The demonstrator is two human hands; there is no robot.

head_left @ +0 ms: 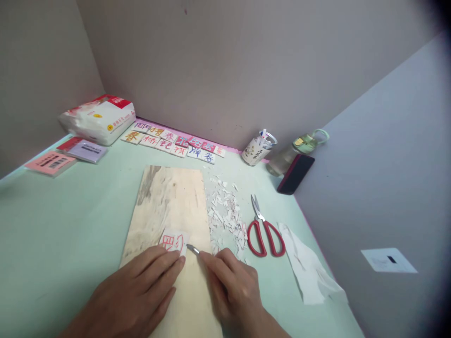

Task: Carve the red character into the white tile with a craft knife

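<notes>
A small white tile [172, 240] with red character outlines lies on a wooden board [172, 192]. My left hand [141, 279] holds it down, fingers stretched together over its lower edge. In my right hand [230, 281], fingers are closed around a craft knife [193, 249]; its metal tip meets or nearly meets the tile's right edge. The knife's handle is mostly hidden in the hand. White shavings [225, 211] are scattered along the board's right side.
Red-handled scissors [260, 220] and crumpled white tissue [310, 263] lie to the right. At the back are rows of lettered tiles [165, 144], a tissue pack [102, 119], a can [255, 150], a bottle [285, 157] and a leaning phone [296, 173]. Flat packets [52, 163] lie left.
</notes>
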